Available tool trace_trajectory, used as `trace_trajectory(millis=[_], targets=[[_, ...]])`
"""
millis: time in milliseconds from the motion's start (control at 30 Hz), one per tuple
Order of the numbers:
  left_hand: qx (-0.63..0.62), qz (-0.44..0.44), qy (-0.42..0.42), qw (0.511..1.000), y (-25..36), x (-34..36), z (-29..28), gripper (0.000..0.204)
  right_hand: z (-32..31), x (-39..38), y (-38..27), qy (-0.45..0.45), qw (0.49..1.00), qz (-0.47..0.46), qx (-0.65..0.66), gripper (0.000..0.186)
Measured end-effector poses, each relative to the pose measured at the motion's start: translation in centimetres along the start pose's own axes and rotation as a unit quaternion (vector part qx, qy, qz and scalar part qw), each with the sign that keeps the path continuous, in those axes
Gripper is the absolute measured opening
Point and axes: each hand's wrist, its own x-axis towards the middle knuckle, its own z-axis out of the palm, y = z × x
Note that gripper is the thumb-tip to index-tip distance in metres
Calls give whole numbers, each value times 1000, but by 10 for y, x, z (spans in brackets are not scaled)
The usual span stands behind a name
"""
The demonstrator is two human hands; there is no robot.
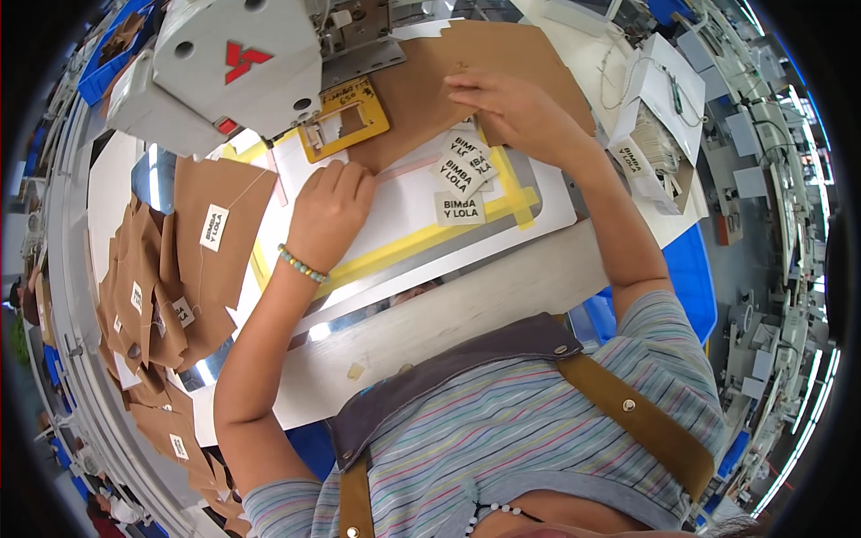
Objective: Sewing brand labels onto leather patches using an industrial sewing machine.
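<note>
My left hand [328, 208] rests as a loose fist on the white machine bed, its knuckles close to a pink strip and the yellow clamp frame [348, 119] under the sewing head. My right hand [513, 109] lies flat, fingers together, pressing a large brown fabric piece [430, 81] onto the bed. Just below that hand lie three small cream labels [462, 175] with black print. Neither hand grips anything that I can see.
A grey-white sewing machine head [224, 63] stands at the upper left. A heap of brown pieces with sewn labels [175, 269] trails off the bed's left side. Yellow tape [421, 235] outlines the work area. A white box of labels [659, 134] sits at right.
</note>
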Motion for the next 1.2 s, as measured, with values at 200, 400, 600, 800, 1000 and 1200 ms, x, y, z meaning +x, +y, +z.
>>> trace_trajectory(millis=[200,400,600,800,1000,1200], targets=[[95,-49,-23,994,-22,-51,-15,14,36,13,-33,-72,997,-23,-32,40],[44,-146,-44,987,-20,-81,-32,36,41,-2,-43,-129,979,-36,-152,55],[-71,-216,-76,971,3,-88,-43,54,48,-22,-60,-145,981,-28,-123,60],[-67,-214,-64,972,8,-94,-46,61,40,-20,-63,-134,989,12,-58,61],[-87,-220,-61,970,7,-93,-44,64,50,-31,-53,-113,989,-15,-99,59],[-112,-231,-57,965,3,-100,-42,63,45,-24,-50,-87,995,4,-42,62]])
